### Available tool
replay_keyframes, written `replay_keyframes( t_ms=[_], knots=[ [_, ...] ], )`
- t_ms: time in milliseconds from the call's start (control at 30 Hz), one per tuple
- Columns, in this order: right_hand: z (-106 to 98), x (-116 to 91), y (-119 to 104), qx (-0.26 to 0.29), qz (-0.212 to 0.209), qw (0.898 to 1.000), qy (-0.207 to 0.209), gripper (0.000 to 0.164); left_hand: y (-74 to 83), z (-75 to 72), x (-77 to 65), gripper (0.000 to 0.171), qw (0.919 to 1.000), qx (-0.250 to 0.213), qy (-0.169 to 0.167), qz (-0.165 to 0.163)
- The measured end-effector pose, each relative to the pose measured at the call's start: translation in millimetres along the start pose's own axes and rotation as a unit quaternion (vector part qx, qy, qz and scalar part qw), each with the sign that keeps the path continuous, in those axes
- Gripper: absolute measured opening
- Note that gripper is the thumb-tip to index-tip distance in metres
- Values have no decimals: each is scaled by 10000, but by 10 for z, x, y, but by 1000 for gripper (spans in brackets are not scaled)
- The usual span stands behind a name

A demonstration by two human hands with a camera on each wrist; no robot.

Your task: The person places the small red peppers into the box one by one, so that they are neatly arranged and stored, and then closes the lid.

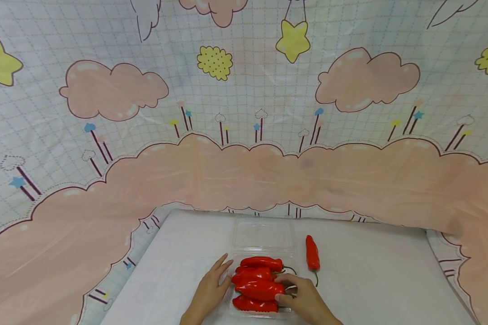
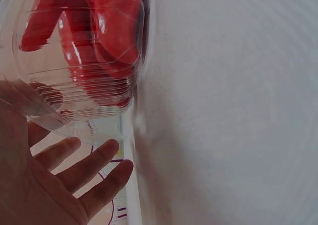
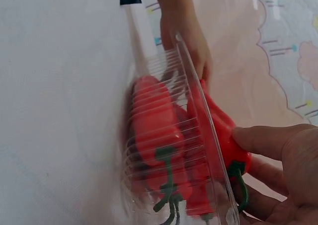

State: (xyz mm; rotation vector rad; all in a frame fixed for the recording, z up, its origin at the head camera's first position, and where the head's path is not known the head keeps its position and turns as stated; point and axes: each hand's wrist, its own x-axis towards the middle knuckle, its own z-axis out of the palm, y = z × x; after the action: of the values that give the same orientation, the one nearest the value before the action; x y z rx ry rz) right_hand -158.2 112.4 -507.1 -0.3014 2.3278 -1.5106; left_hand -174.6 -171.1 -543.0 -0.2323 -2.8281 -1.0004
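Head view: at the lower centre of the frame, a clear box (image 1: 250,315) sits on the table (image 1: 166,271), its lid (image 1: 263,235) laid back behind it. Four red peppers show in the box, stacked crosswise with stems toward the right. The right hand (image 1: 305,295) pinches one pepper (image 1: 258,290) near its stem end, above the rim in the right wrist view. The left hand (image 1: 211,283) is at the box's left edge, fingers spread and fairly straight. A loose pepper (image 1: 312,253) lies on the table, right of the box.
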Motion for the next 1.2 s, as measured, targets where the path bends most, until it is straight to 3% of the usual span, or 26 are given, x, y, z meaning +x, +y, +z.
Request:
replay_keyframes(
  t_ms=[633, 1000, 1200],
  knots=[
    [-13, 13, 3, -401, -302, 9987, -17, 35, 4, -15, 2, 42, 9999, -24, 81, 116],
    [-121, -54, -99, -700, -1022, 9904, 607, 36, 1, -16, -1, 42, 9999, -12, 46, 108],
    [-212, -68, -132, -907, -1028, 9866, 887, 34, 1, -20, -7, 41, 9999, -27, 60, 113]
  ],
)
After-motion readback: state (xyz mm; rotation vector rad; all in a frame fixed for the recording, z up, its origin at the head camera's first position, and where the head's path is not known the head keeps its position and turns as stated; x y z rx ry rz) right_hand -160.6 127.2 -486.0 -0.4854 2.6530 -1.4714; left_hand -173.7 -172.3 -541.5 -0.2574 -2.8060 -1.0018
